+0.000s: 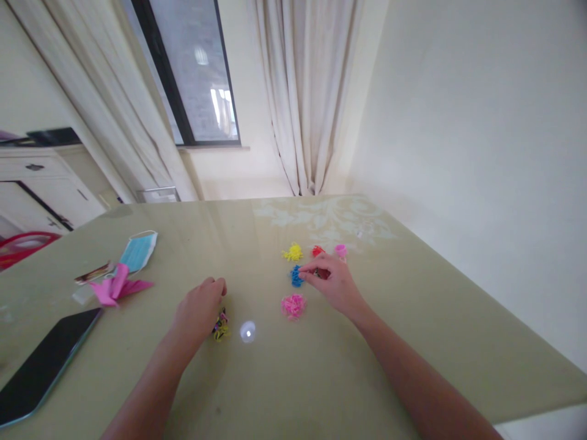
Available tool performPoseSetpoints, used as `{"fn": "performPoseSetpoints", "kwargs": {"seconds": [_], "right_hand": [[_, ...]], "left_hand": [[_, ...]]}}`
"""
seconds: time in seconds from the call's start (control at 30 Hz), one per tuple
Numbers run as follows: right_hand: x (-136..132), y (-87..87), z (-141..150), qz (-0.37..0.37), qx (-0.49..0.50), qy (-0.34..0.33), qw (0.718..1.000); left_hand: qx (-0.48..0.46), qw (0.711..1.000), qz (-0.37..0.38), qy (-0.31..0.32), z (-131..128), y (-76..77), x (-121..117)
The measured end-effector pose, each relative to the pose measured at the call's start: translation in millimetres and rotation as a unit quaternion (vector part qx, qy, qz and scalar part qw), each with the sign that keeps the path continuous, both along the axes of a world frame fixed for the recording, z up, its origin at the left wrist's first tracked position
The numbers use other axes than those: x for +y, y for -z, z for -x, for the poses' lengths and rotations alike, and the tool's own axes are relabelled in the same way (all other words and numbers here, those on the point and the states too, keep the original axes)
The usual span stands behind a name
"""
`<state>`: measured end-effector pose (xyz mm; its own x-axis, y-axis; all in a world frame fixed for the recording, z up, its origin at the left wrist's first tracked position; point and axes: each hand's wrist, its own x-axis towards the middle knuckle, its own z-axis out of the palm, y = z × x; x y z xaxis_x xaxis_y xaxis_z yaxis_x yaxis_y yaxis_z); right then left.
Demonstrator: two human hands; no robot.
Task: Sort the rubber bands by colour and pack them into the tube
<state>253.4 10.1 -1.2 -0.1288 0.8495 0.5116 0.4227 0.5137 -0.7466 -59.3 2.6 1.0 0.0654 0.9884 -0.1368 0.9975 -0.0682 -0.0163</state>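
Observation:
My right hand (334,282) reaches over the far middle of the table, thumb and fingertips pinched at the edge of a pile of blue rubber bands (296,277). Anything between those fingertips is too small to make out. Fingers curled downward, my left hand (202,305) is closed beside a mixed pile of yellow, purple and dark rubber bands (221,327), partly covering it; its fingertips are hidden. Around my right hand lie piles of yellow bands (293,252), red bands (317,250) and pink bands (293,307). A brighter pink item (340,249) sits behind the hand.
On the left of the table (257,391) lie a black-screened tablet or phone (48,363), a pink folded-paper bird (118,287), a blue face mask (139,250) and a printed strip (94,273). A wall (481,153) runs along the right edge. Curtains hang beyond.

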Motion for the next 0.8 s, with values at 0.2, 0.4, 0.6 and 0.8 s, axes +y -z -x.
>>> {"fn": "performPoseSetpoints", "kwargs": {"seconds": [0.2, 0.4, 0.6, 0.8], "right_hand": [[11, 26.3, 3, 0.037, -0.179, 0.026, 0.983], [9, 22.9, 3, 0.067, -0.196, 0.035, 0.978], [10, 21.5, 2, 0.037, -0.167, 0.039, 0.984], [12, 24.1, 2, 0.001, -0.141, 0.052, 0.989]], "left_hand": [[0.003, 1.000, -0.018, -0.015, 4, 5.0, 6], [-0.043, 0.997, -0.056, -0.032, 8, 9.4, 12], [-0.524, 0.840, -0.140, 0.000, -7, -1.5, 17], [-0.741, 0.665, -0.089, 0.010, -30, -12.2, 3]]}}
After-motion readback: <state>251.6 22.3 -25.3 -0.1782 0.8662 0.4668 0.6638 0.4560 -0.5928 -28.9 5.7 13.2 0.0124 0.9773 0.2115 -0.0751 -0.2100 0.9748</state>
